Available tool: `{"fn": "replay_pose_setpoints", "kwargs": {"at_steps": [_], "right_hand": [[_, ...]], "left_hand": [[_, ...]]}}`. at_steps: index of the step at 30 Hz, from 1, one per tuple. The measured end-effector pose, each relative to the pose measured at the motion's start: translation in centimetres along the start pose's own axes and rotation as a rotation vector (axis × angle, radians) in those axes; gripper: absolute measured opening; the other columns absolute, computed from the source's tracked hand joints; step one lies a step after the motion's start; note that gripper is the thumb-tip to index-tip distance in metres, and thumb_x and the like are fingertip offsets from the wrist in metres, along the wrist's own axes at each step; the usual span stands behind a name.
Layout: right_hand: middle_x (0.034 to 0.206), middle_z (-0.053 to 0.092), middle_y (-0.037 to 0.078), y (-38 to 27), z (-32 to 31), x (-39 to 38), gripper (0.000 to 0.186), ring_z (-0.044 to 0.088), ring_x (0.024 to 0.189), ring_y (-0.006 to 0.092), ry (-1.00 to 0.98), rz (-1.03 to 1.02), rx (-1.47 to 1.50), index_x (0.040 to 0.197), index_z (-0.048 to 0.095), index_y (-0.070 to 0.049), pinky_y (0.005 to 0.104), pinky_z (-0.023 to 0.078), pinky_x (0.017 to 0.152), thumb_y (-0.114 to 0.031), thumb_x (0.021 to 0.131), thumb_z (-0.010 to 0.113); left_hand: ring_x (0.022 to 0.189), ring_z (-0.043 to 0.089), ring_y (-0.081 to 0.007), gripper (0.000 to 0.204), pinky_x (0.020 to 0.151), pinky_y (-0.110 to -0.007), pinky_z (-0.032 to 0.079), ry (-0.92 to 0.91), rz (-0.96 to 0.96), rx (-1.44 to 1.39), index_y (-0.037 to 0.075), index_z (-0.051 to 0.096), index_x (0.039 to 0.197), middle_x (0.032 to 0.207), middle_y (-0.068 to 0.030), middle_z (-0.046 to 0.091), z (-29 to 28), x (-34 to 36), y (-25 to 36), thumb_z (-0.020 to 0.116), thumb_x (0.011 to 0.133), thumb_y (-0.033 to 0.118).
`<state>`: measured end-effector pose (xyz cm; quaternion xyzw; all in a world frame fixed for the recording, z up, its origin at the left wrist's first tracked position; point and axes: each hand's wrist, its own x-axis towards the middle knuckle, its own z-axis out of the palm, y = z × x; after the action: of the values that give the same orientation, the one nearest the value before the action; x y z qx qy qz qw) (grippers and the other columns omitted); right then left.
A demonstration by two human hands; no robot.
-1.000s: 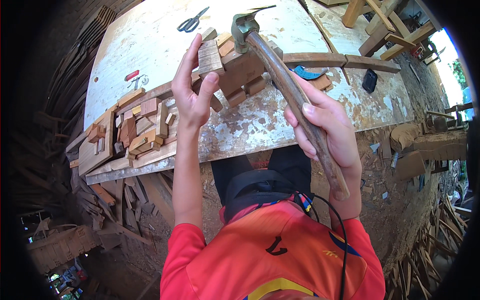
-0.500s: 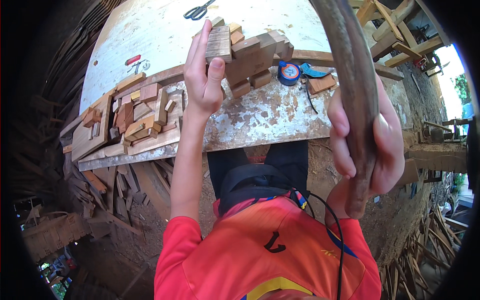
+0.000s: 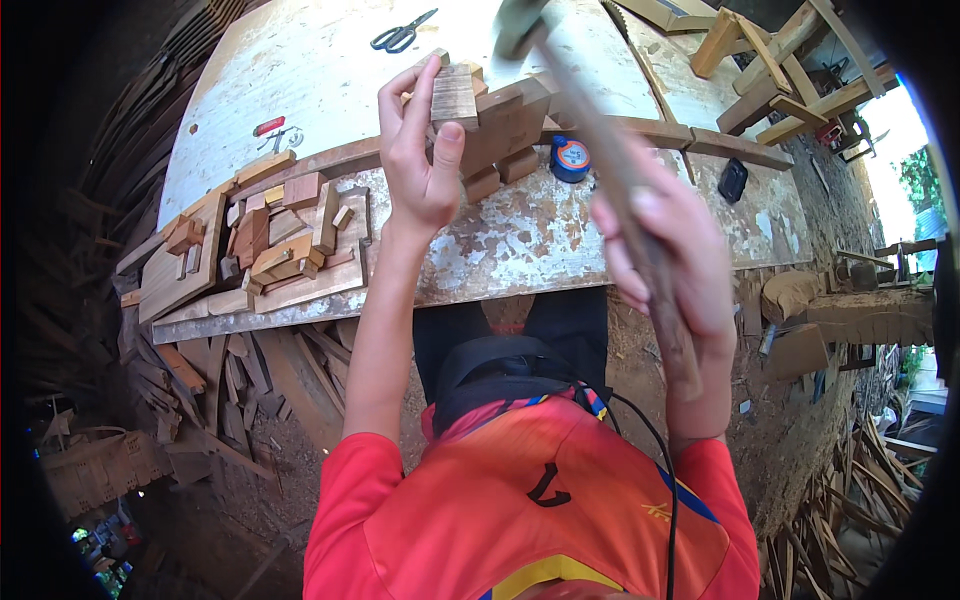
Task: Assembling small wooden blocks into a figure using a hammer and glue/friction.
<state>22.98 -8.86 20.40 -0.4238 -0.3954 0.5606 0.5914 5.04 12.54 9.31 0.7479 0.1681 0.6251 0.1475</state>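
Wooden-handled hammer (image 3: 588, 118) lower than before, right hand (image 3: 685, 245) wrapped round; left hand (image 3: 415, 172) holding block (image 3: 454, 97), fingers straight.

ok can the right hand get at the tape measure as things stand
Probably not while full: the right hand is closed around the hammer. Otherwise the way looks free, as the tape measure sits uncovered on the table.

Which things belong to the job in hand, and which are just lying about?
Likely in use:
hammer, held in the right hand
small wood block, at the left hand
larger wood piece, just right of that block

Lying about:
scissors
tape measure
loose wood pieces, on the left
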Motion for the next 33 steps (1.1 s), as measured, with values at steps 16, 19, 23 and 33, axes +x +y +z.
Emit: {"fn": "replay_pose_setpoints", "kwargs": {"at_steps": [16,19,23,33], "right_hand": [[0.097,0.060,0.012,-2.9,3.5,-2.2,0.087,0.045,0.045,0.0055,0.081,-0.059,-0.060,0.165,0.037,0.011,0.0199,0.034,0.037,-0.041,0.102,0.067],[0.094,0.058,0.014,-4.0,4.6,-3.8,0.087,0.042,0.041,0.0063,0.119,-0.227,0.016,0.160,0.037,0.014,0.0207,0.029,0.033,-0.046,0.103,0.064],[0.097,0.061,0.009,-0.4,2.0,-1.4,0.087,0.045,0.051,0.0052,0.084,0.108,-0.106,0.170,0.035,0.007,0.0201,0.037,0.045,-0.038,0.102,0.067],[0.096,0.060,0.010,-0.4,1.8,-0.8,0.090,0.046,0.046,0.0060,0.120,0.021,-0.147,0.165,0.039,0.009,0.0194,0.038,0.043,-0.047,0.100,0.066]], "left_hand": [[0.141,0.055,-0.0392,0.069,0.122,-0.049,0.039,-0.023,-0.054,0.011,-0.007,0.060,0.153,0.148,-0.0271,0.058,0.2,-0.2,1.5,0.043,0.115,0.048],[0.131,0.062,-0.0350,0.072,0.107,-0.044,0.054,-0.013,-0.022,-0.039,-0.006,0.059,0.154,0.149,-0.0255,0.052,0.6,0.2,1.3,0.052,0.114,0.053],[0.129,0.062,-0.0346,0.074,0.108,-0.044,0.054,-0.008,-0.023,-0.017,-0.006,0.058,0.155,0.149,-0.0247,0.052,0.3,-0.2,0.7,0.054,0.113,0.055],[0.122,0.066,-0.0311,0.073,0.101,-0.040,0.054,-0.024,-0.042,-0.048,-0.005,0.058,0.154,0.144,-0.0221,0.061,0.3,0.1,0.8,0.056,0.112,0.055]]}}
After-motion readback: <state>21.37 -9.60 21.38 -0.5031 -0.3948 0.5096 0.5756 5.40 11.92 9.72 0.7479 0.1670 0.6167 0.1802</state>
